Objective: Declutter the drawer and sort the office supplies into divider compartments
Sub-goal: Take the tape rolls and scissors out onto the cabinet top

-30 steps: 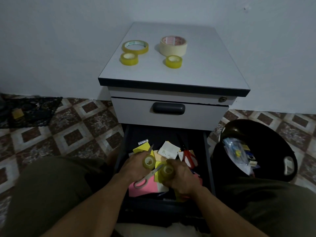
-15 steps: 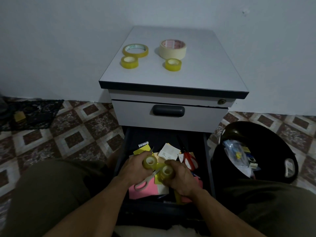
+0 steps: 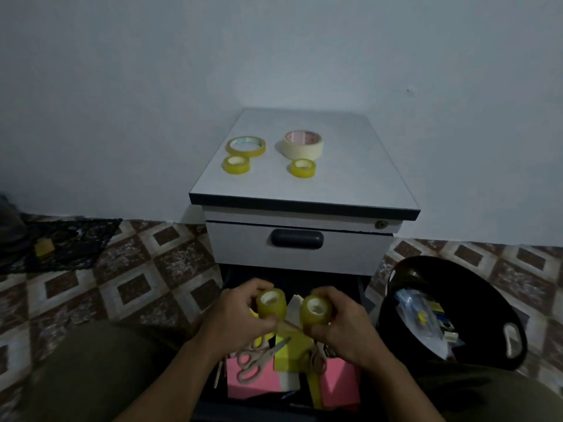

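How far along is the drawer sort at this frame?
Early. Four tape rolls already sit on the cabinet top. The left hand and right hand each hold a small tape roll. Scissors and sticky notes remain loose in the open drawer; no dividers visible.

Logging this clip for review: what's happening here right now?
A person sits at a small cabinet with its lower drawer open, clearing it out. The left hand and right hand each hold a small yellowish tape roll above the drawer. Four tape rolls already sit on the cabinet top. Scissors and coloured paper pads remain in the drawer; a black bin holds discards.
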A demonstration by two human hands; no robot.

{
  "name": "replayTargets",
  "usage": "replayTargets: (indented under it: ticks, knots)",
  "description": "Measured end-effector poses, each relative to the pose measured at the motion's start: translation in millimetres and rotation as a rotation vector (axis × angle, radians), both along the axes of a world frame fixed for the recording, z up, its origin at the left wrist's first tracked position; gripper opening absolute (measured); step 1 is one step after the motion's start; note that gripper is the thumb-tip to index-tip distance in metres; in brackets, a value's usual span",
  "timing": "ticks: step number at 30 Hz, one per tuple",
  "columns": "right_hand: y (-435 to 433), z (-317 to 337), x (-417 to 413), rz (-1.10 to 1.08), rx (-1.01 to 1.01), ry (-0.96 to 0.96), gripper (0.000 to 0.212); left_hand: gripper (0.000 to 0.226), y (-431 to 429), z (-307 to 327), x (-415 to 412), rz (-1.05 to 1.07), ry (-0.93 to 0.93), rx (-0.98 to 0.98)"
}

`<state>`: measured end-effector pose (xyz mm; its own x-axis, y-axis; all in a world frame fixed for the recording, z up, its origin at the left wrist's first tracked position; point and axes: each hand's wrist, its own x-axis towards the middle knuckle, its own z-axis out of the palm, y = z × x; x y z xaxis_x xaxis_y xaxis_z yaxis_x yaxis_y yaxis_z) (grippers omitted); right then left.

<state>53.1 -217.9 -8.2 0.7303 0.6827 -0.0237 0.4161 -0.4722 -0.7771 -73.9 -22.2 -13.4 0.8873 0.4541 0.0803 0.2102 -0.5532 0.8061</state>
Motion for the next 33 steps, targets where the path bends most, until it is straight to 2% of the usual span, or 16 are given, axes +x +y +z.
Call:
replayTargets:
  ticks: [7,11,14,17,22,26,33]
  knots:
    - [-1.2,90.2,6.2,0.024,0.127,-0.146,0.054,0.052,12.4,80.3,-11.5,0.072,-0.213,0.155]
    - [16.1,135.9,23.7,0.006,0.165,-0.306,0.060,0.047,40.9,122.3,-4.7,0.161,-0.337,0.189]
    - [41.3,159.0,45.2,-0.064,0.166,-0.422,0.063,0.042,68.3,146.1,12.4,0.235,-0.361,0.230]
    - [69.8,168.7,68.5,-0.146,0.090,-0.454,0.068,0.042,92.6,160.8,36.0,0.291,-0.309,0.237]
    - [106.8,163.6,89.3,-0.196,-0.010,-0.354,0.067,0.044,115.3,154.3,64.7,0.320,-0.179,0.271]
    - [119.9,152.6,95.0,-0.238,0.008,-0.337,0.057,0.046,122.5,144.4,73.0,0.349,-0.203,0.268]
    - [127.0,148.0,96.7,-0.266,0.027,-0.373,0.059,0.048,120.5,138.6,74.7,0.365,-0.238,0.261]
